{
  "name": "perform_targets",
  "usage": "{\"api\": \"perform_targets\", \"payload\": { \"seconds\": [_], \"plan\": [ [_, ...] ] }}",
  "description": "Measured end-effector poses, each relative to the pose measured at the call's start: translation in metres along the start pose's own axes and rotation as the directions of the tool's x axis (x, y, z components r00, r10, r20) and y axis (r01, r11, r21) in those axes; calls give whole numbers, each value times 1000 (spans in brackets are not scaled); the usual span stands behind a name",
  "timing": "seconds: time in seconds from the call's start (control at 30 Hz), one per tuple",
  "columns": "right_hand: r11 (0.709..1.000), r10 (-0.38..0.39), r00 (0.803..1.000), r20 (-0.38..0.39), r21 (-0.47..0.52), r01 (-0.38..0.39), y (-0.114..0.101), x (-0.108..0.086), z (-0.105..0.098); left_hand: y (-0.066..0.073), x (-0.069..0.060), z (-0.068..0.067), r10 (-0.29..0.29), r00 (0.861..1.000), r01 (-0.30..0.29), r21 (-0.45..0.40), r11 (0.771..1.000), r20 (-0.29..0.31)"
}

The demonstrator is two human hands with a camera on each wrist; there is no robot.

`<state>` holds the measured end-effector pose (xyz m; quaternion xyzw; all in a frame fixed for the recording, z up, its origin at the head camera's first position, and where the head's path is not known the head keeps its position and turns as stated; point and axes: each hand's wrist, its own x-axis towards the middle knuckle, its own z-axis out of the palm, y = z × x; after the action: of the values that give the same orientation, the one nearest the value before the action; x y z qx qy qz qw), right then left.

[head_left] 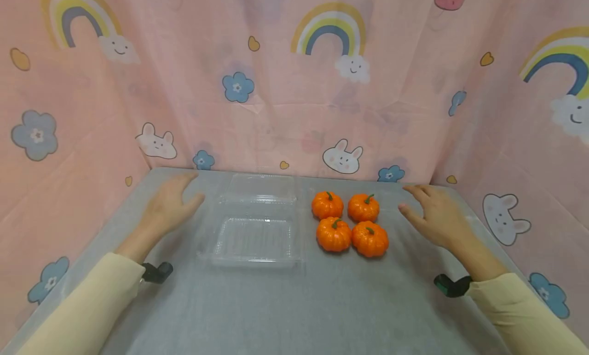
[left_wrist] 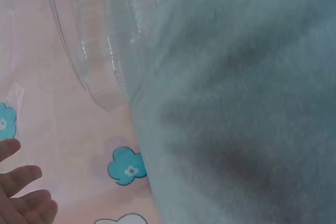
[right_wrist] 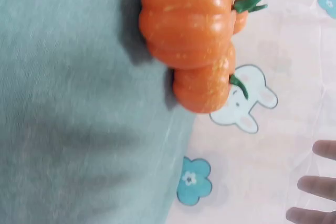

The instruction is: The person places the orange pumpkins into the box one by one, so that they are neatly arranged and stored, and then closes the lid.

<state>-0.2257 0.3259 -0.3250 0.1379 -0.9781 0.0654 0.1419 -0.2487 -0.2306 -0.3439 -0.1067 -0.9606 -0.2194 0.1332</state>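
Fingers (head_left: 184,180) of the left hand (head_left: 166,205) and right hand (head_left: 439,217), spread and empty at centre left and centre right of the frame, would do best cupping the orange pumpkins (head_left: 370,239) singly by their sides, right of centre, while steadying the flimsy-looking clear container (head_left: 253,263), lower centre-left, against the tabletop (head_left: 276,309).

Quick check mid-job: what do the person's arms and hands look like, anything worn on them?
The left sleeve and right sleeve are long, plain and pale cream. A dark, angular left wrist device and a similar right wrist device, showing some green, sit by the cuffs. The left hand and right hand are gloveless. No cables visible.
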Motion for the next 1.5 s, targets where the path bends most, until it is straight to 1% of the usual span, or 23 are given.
{"api": "perform_targets", "payload": {
  "seconds": [0.1, 0.2, 0.3, 0.43, 0.57, 0.8, 1.07, 1.33, 1.5],
  "plan": [
    [999, -3, 1000, 2, 53, 3, -6, 0, 1, 2, -5, 3, -13, 1000, 15, -67, 998, 22],
    [994, 7, 1000, 26, 110, -10, -11, 0, 2, 5, -10, 7, -19, 999, 25, -130, 991, 42],
    [985, 25, 997, 70, 170, -37, -15, 0, 5, 6, -14, 11, -26, 997, 40, -207, 978, 70],
    [971, 46, 993, 112, 228, -71, -20, 1, 10, 6, -20, 18, -42, 994, 70, -286, 956, 102],
    [959, 49, 989, 143, 269, -86, -23, 1, 17, 5, -24, 25, -50, 992, 84, -316, 945, 115],
    [939, 39, 978, 203, 328, -106, -29, 0, 28, 7, -29, 29, -50, 991, 88, -332, 939, 123],
    [936, 45, 962, 269, 324, -134, -34, 0, 42, 8, -32, 37, -70, 987, 121, -374, 919, 147],
    [934, 3, 964, 265, 343, -97, -37, -2, 50, 7, -33, 45, -74, 983, 141, -428, 893, 170],
    [942, 0, 965, 260, 324, -87, -38, -1, 54, 7, -33, 47, -69, 982, 145, -463, 875, 178]
  ]
}}
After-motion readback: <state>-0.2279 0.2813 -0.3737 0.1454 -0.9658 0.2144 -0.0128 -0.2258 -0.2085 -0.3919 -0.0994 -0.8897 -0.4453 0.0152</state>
